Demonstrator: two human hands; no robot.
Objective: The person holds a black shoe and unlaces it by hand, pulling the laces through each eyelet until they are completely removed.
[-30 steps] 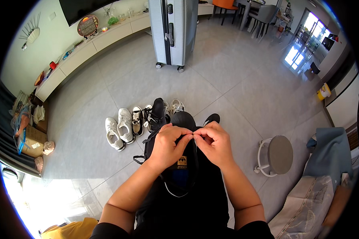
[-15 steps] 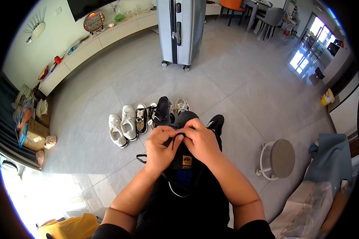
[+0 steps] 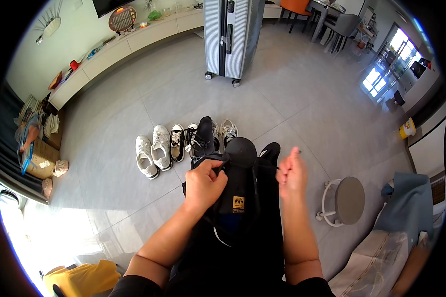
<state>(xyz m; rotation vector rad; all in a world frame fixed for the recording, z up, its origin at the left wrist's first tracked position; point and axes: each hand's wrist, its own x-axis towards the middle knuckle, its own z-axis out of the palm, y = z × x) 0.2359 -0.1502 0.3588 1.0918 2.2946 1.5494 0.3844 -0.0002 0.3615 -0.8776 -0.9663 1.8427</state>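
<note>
A black shoe [image 3: 240, 152] lies on my lap, its rounded toe pointing away from me. A yellow label [image 3: 238, 202] shows on its tongue, and the inside near the heel looks blue. My left hand [image 3: 203, 185] is closed, thumb against fingers, at the shoe's left lacing edge. To the right of the shoe, my right hand [image 3: 293, 174] is raised with its fingers pinched together. A small dark tip, seemingly the end of a black shoelace, shows at its fingertips. Most of the lace cannot be made out against the black trousers.
Beyond my lap stands a row of shoes: white sneakers [image 3: 161, 147], a black-and-white canvas shoe [image 3: 177, 142], a dark shoe [image 3: 203, 136] and light sneakers [image 3: 229, 129]. A silver suitcase [image 3: 240, 44] stands farther off. A round stool [image 3: 350, 200] is at right, near a grey-blue cloth [image 3: 409, 200].
My right hand has left the lacing and moved out to the right, away from my left hand. The shoe's tongue and toe are now more exposed. My left hand stays at the shoe.
</note>
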